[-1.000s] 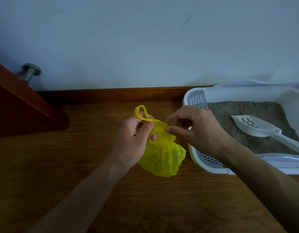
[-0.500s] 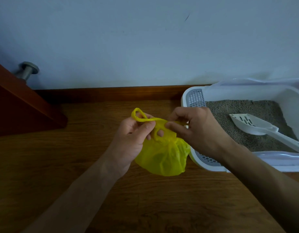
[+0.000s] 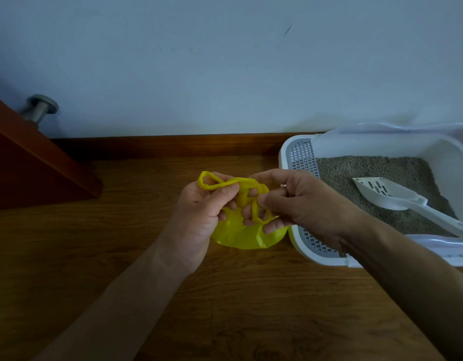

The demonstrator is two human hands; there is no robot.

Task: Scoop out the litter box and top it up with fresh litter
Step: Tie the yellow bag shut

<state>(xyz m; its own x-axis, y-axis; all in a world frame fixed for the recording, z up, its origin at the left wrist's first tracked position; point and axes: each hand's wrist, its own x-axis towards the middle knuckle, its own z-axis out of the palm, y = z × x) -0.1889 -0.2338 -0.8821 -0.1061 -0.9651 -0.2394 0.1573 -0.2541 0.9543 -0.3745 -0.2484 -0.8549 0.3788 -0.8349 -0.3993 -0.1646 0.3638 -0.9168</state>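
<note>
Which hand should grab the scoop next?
Probably the right hand: it is beside the litter box, nearer the scoop. Both hands now hold the yellow bag.

Dim, bluish indoor light with soft shadows (wide-angle bending at the edges), focus fairly sharp.

No text, label, brand, number or sign can be read anywhere here.
</note>
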